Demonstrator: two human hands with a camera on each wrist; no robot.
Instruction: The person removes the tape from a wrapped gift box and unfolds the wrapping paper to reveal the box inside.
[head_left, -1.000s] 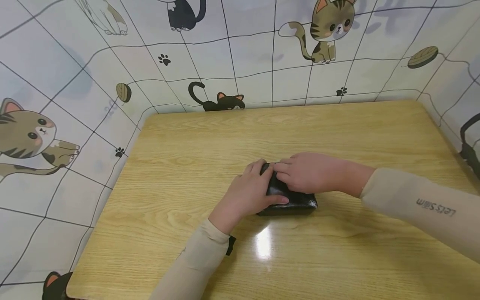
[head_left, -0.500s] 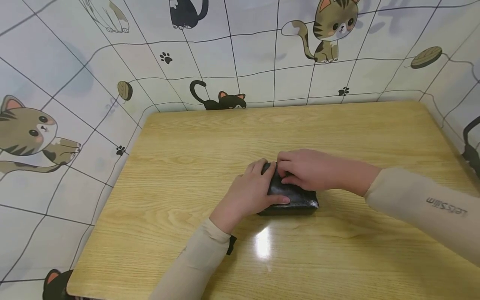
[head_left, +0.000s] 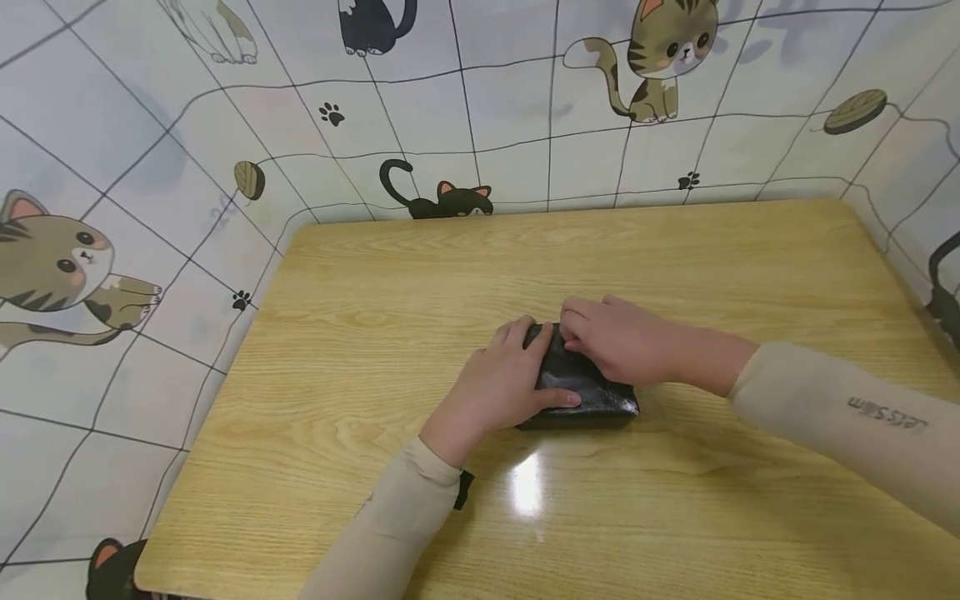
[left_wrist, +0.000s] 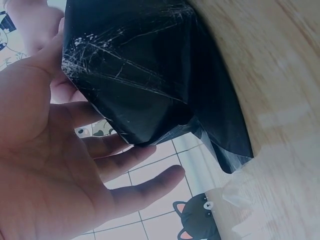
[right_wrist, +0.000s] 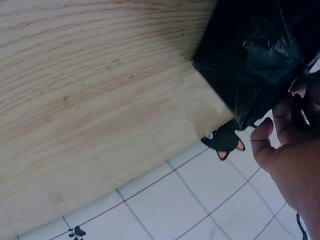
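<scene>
A black package (head_left: 581, 387), box-shaped and wrapped in shiny plastic film, lies on the table in the head view. My left hand (head_left: 498, 387) rests across its left end, thumb along the top and fingers toward the far edge. Those fingers (left_wrist: 135, 162) look fairly straight in the left wrist view, where creased, folded film shows on the package's end. My right hand (head_left: 618, 340) is curled over the far right part of the top, pinching at the wrap. In the right wrist view its fingertips (right_wrist: 262, 131) are right at the package's edge; what they pinch is mostly hidden.
The wood-grain table (head_left: 360, 350) stretches around the package on all sides. Walls (head_left: 510, 108) printed with cartoon cats and grid lines stand behind and to the left. A dark curved object (head_left: 943, 292) is at the far right edge.
My right hand has moved slightly right and away from my left fingers, and its fingers have curled in more. The left hand and the package have stayed nearly still.
</scene>
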